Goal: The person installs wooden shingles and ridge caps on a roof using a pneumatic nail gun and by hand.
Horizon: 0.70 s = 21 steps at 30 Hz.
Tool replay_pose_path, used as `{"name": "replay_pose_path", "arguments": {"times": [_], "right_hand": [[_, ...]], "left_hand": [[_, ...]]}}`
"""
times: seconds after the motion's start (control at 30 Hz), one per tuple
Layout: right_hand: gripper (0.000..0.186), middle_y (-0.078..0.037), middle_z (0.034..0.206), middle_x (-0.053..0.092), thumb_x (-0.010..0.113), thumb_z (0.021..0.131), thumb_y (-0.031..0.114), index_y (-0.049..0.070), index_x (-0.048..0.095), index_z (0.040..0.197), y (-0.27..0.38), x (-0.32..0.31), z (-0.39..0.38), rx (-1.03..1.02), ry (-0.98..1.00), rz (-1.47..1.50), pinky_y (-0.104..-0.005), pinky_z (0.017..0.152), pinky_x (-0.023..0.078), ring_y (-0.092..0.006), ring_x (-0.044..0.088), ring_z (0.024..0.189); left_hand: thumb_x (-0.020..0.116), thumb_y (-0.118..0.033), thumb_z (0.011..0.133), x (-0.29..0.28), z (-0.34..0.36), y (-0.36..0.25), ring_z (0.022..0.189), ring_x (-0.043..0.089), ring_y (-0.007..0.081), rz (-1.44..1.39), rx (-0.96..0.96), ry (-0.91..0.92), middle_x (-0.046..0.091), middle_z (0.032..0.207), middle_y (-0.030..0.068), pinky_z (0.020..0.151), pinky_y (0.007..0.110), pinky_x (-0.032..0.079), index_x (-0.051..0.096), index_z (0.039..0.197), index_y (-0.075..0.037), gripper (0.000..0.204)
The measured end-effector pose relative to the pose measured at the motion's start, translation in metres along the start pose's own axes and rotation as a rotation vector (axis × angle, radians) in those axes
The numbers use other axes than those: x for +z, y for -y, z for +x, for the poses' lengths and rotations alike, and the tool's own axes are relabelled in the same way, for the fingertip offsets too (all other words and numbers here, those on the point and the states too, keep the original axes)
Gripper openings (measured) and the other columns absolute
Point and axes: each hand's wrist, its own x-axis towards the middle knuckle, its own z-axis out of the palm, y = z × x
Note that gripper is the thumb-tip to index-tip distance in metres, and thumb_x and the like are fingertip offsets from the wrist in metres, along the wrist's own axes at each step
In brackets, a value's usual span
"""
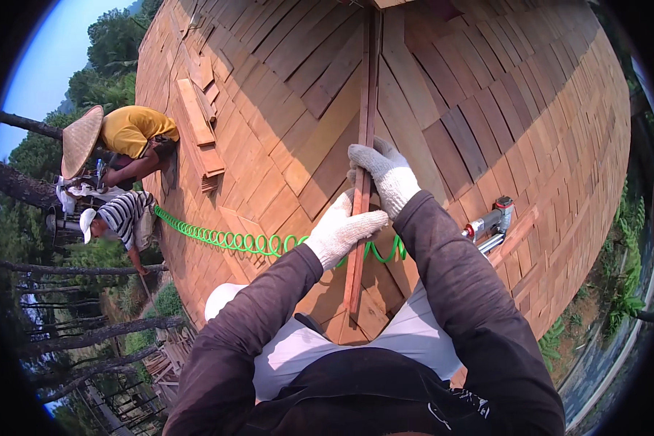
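Note:
A long, narrow reddish-brown wooden strip (354,276) runs from the top of the view down to between my knees, along the ridge of a wood-shingled roof (276,174). A lengthwise line on it makes it look like two pieces side by side; I cannot tell for sure. My left hand (347,227), in a white knit glove, is closed across its lower part, with the fingers over it from the left. Just above, my right hand (389,174), gloved alike, grips the strip from the right. Part of its fingertips is hidden.
A nail gun (493,220) rests on the shingles to the right. A green coiled air hose (232,240) crosses from the left and passes behind my hands. A stack of shingles (196,123) lies at upper left. Two co-workers (134,134) are at the roof's left edge, beside tree trunks.

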Motion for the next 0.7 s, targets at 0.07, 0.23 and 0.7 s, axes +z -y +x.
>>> {"name": "replay_pose_path", "arguments": {"times": [0.07,0.23,0.7], "right_hand": [[0.042,-0.009,0.092,0.067,0.077,0.091,0.026,0.0,0.058,0.118,-0.002,0.005,0.003,0.058,0.001,0.043,-0.0347,0.066,0.06,-0.0196,0.068,0.074],[0.043,-0.015,0.093,0.071,0.078,0.089,0.025,-0.001,0.059,0.116,-0.019,0.0,0.017,0.193,0.054,0.193,-0.034,0.06,0.059,-0.0205,0.069,0.069],[0.077,-0.02,0.111,0.067,0.088,0.078,0.033,-0.011,0.05,0.129,-0.009,0.01,0.007,-0.239,-0.431,-0.174,-0.0361,0.088,0.056,-0.0243,0.067,0.101]], "left_hand": [[0.082,-0.027,0.089,-0.006,0.002,-0.002,0.09,0.063,0.0123,0.093,-0.032,-0.025,0.064,0.104,0.0048,0.082,0.032,0.055,0.054,0.123,-0.005,0.049],[0.085,-0.034,0.086,-0.012,0.008,-0.001,0.092,0.064,0.0121,0.347,0.001,-0.083,0.065,0.106,0.0072,0.081,0.031,0.056,0.053,0.123,-0.001,0.06],[0.09,-0.043,0.076,-0.012,0.001,0.007,0.134,0.054,0.0286,0.431,0.088,-0.391,0.05,0.146,0.0275,0.111,0.037,0.047,0.027,0.153,0.014,0.115]]}}
